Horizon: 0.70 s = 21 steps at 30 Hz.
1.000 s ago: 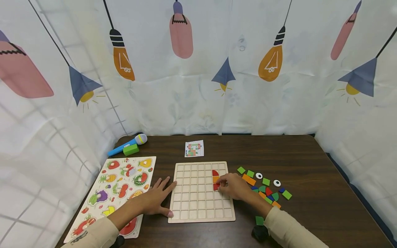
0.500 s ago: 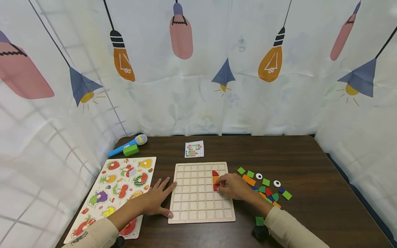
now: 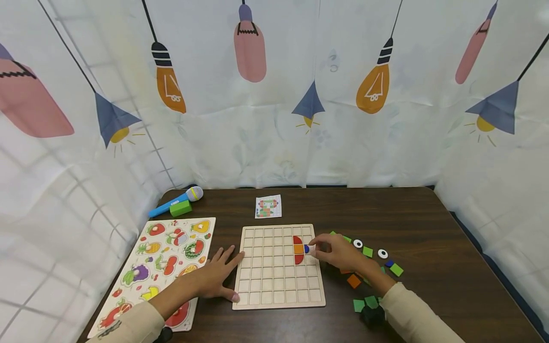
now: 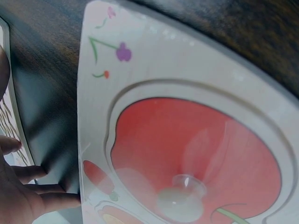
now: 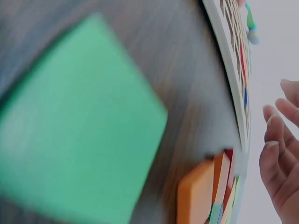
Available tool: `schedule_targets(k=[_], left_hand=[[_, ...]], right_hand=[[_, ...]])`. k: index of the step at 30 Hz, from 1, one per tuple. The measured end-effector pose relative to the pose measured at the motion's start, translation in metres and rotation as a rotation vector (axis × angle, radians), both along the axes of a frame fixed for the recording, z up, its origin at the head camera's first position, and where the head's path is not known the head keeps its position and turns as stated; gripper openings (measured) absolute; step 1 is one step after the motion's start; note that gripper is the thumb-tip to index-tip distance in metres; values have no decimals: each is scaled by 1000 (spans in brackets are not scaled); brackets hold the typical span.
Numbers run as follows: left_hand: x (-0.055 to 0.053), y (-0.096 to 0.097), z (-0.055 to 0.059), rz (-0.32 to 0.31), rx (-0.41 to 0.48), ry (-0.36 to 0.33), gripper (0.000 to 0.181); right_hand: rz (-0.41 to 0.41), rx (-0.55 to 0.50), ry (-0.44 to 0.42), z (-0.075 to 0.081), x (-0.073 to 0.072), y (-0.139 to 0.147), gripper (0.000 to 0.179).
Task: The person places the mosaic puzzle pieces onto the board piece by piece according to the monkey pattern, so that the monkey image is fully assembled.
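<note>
A pale wooden grid board (image 3: 266, 267) lies on the table. Two red rounded pieces (image 3: 298, 240) with an orange square (image 3: 298, 249) between them sit in its upper right cells, and a small blue piece (image 3: 306, 248) is beside the orange one. My left hand (image 3: 216, 276) is spread, its fingertips and thumb touching the board's left edge; its fingers also show in the left wrist view. Over the board's right edge, my right hand (image 3: 336, 251) has loosely bent fingers close to the blue piece. The right wrist view shows nothing between those fingers (image 5: 273, 140).
Loose coloured pieces lie right of the board, with white ring pieces (image 3: 382, 254), an orange square (image 3: 354, 281) and green pieces (image 3: 358, 306). A fruit puzzle board (image 3: 150, 276) lies at left. Behind are a pattern card (image 3: 268, 206), toy microphone (image 3: 177, 201) and green block (image 3: 180, 207).
My right hand has moved right off the red and orange pieces, uncovering the blue piece. An orange square and more green pieces now show near the right forearm. The left hand stays put.
</note>
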<state>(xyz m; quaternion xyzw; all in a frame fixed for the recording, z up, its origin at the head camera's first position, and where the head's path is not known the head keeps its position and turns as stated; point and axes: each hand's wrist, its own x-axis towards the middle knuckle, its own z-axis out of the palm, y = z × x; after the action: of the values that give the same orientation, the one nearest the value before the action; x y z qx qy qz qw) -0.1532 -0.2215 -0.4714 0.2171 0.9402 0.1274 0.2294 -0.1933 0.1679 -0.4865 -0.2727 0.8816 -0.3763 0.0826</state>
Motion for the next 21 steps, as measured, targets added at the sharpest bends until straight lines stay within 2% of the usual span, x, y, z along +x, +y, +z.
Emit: schedule_targets(k=[6, 13, 16, 21], left_hand=[[0, 0, 1, 1, 6, 1, 110], [0, 0, 0, -4, -1, 3, 110], [0, 0, 0, -1, -6, 4, 110], [0, 1, 0, 1, -11, 6, 110]], right_hand=[[-38, -55, 20, -1, -3, 28, 26], [-116, -80, 101, 2, -4, 57, 26], [-148, -76, 91, 2, -3, 65, 25], [-179, -68, 29, 1, -2, 73, 25]])
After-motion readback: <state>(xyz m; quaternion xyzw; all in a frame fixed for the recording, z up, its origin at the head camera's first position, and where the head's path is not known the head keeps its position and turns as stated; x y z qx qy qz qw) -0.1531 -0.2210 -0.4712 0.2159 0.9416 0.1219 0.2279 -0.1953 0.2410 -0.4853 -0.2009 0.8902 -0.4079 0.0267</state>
